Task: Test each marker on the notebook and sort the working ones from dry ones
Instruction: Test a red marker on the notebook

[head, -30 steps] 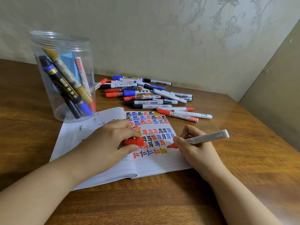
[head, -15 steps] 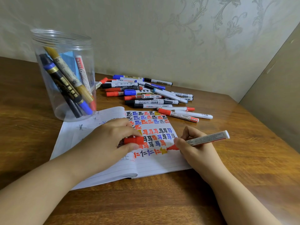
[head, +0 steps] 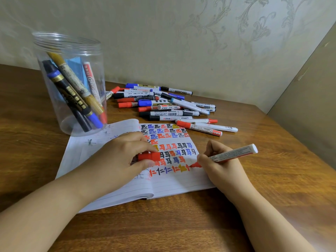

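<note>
worktop: brown wood, notebook lying open near the front edge
left hand: resting on the page, thumb and fingers pinching the red cap
right hand: curled round the red marker, tip touching the paper at the end of the bottom row of marks
progress: page is already packed with rows of red, blue, black and gold test marks, so I'd say loads are done
jar: clear plastic, a few markers standing inside, back left
pile: big loose heap behind the notebook, can't tell if those are tested or waiting
</note>
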Tool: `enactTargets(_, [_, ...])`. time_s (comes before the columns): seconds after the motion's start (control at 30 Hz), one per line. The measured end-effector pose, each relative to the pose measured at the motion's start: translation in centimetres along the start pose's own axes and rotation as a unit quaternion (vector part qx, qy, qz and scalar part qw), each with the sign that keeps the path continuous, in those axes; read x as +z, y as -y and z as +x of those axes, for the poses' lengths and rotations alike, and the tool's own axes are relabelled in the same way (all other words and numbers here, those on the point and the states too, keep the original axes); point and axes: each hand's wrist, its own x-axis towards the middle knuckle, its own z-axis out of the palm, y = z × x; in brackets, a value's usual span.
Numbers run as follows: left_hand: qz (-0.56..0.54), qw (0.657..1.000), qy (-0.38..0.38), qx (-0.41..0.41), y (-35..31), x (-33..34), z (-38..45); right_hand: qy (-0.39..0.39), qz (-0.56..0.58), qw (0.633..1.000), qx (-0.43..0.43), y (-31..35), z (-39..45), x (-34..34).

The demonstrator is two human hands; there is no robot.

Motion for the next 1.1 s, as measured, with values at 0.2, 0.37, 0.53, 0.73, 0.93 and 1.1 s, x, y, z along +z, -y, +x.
enactTargets(0.2, [0.002, 1.0, 0.0, 0.0, 0.0, -0.1, 0.1, 0.009, 0.013, 1.0, 0.013, 0.4, -0.2, 0.0])
enactTargets(0.37, [0.006, 1.0, 0.0, 0.0, -0.1, -0.1, 0.0, 0.011, 0.0, 1.0, 0.006, 0.4, -0.2, -0.1])
enactTargets(0.53, [-0.006, 1.0, -0.012, -0.002, -0.1, -0.3, 0.1, -0.048, 0.045, 0.997, 0.029, 0.9, -0.2, -0.1])
enactTargets(0.73, [-0.019, 0.998, -0.061, -0.017, 0.0, -1.5, 0.5, -0.001, 0.183, 0.981, 0.07, 5.7, 0.8, -0.6])
enactTargets(0.93, [-0.028, 0.992, -0.099, -0.071, 0.1, -2.2, 0.4, 0.063, 0.248, 0.963, 0.081, 8.9, 2.9, 2.2])
enactTargets(1.1, [-0.052, 0.989, -0.098, -0.095, 0.4, -2.3, 0.6, 0.031, 0.322, 0.941, 0.097, 7.9, 2.9, 4.7])
